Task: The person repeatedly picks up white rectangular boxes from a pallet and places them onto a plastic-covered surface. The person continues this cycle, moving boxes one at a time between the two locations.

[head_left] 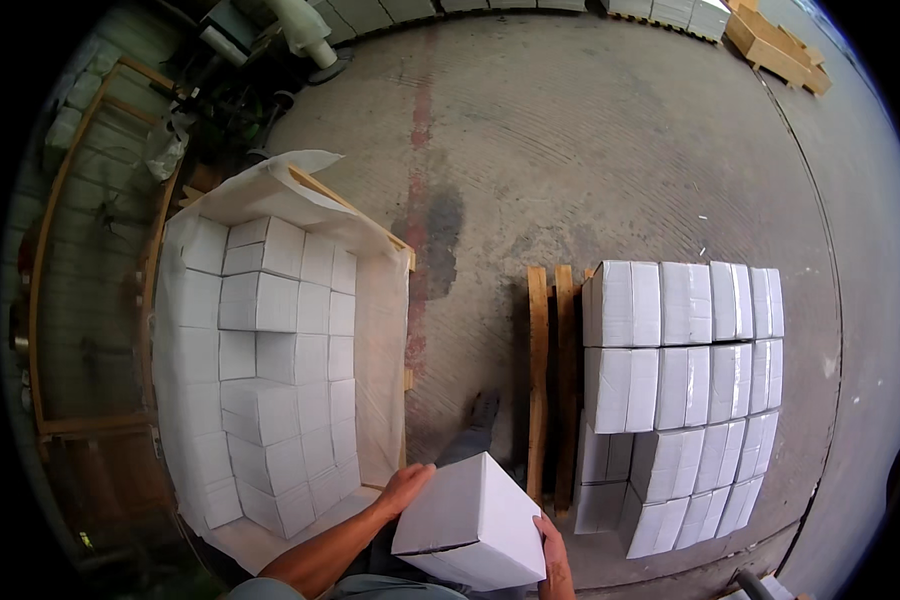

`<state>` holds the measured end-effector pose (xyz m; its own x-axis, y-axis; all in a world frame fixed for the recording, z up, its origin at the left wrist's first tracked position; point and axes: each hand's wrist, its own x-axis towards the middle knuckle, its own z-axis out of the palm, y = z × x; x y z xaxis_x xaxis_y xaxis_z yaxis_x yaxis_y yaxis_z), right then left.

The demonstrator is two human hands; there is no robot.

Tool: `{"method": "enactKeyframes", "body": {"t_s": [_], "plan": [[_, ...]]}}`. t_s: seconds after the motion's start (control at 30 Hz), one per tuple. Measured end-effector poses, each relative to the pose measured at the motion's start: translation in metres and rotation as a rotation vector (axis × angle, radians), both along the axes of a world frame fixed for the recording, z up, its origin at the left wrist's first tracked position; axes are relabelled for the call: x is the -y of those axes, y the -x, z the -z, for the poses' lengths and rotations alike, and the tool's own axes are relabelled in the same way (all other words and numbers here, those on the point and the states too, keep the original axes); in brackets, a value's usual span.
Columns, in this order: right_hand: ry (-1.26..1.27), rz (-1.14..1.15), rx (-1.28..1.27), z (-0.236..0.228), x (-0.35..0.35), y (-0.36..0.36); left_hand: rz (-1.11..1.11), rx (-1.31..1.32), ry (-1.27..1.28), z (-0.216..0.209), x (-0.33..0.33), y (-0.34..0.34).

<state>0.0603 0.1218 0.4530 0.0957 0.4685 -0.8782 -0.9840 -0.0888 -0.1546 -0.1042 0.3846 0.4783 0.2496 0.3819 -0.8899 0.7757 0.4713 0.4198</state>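
A white cardboard box (pixel 440 512) is held in front of my body, tilted, between my two hands. My left hand (pixel 407 488) grips its left upper edge, with the thumb side toward the top. On the opposite face, my right hand (pixel 552 552) presses against the right side, its fingers partly hidden by the box. To the left stands a crate lined with translucent plastic sheet (pixel 380 370), filled with stacked white boxes (pixel 277 300) at uneven heights. On my right, more white boxes (pixel 622 390) are stacked in rows beside bare pallet slats (pixel 538 390).
A wooden frame (pixel 55 260) stands at the far left near dark equipment (pixel 230 120). Along the far edge are more white stacks (pixel 690 15) and an open wooden crate (pixel 775 48). The concrete floor (pixel 570 150) carries a faded red line (pixel 420 120). My foot (pixel 484 408) shows beyond the box.
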Motion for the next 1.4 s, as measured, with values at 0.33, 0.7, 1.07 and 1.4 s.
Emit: {"method": "enactKeyframes", "body": {"t_s": [0.33,0.7,1.07,1.4], "plan": [[0.072,-0.371,-0.039,-0.022,-0.14,0.004,-0.321,-0.027,0.085,0.012,-0.053,0.097],[-0.08,-0.614,-0.135,0.008,-0.32,0.024,-0.762,0.0,-0.088,-0.004,-0.156,0.172],[-0.24,-0.85,-0.41,0.036,-0.488,0.046,-0.635,-0.252,-0.449,-0.045,-0.24,0.213],[-0.204,-0.866,-0.575,0.062,-0.594,0.136,-0.607,-0.364,-0.552,-0.04,-0.323,0.285]]}}
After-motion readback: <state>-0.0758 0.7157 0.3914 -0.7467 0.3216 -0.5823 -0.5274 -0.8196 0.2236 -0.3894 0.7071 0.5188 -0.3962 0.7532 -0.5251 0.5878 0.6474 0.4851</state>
